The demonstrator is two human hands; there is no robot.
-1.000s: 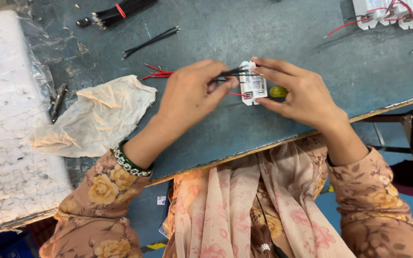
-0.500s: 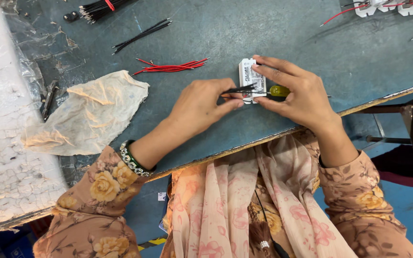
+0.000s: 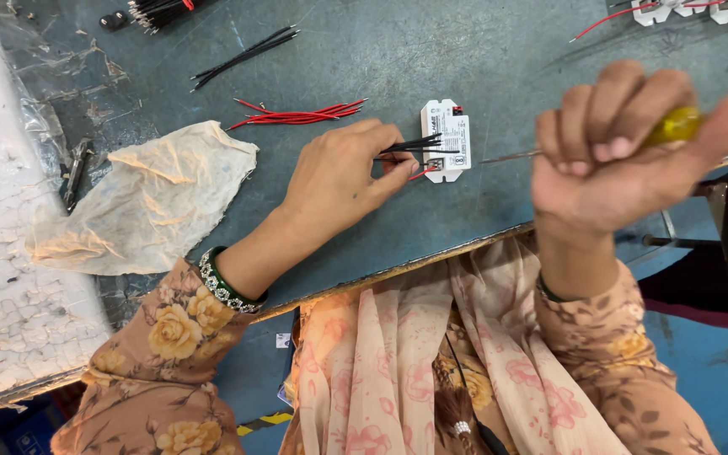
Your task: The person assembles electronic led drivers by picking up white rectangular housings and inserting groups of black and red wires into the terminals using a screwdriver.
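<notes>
- Head view, what changed: half a second ago our right hand (image 3: 625,152) rested against the small white rectangular plastic module (image 3: 446,140); now it is lifted clear of it and nearer the camera, fingers clenched in a fist round the yellow-handled screwdriver (image 3: 674,126), its thin metal shaft pointing back at the module; we judge the tool has come off the terminal, so that wire end may be fastened or awaits another try.
- Our left hand (image 3: 339,181) stays put on the bench, fingertips pinching the thin black wires (image 3: 410,145) that run into the module's left edge; the module lies flat near the bench's front edge.
- Surface: a worn blue-grey worktable (image 3: 482,50); a bundle of red wires (image 3: 297,114) and loose black wire lengths (image 3: 246,55) lie behind the left hand, a crumpled cream cloth (image 3: 149,198) to its left, a white foam sheet (image 3: 2,253) at the far left.
- Room: blue floor below the bench; little else shows.
</notes>
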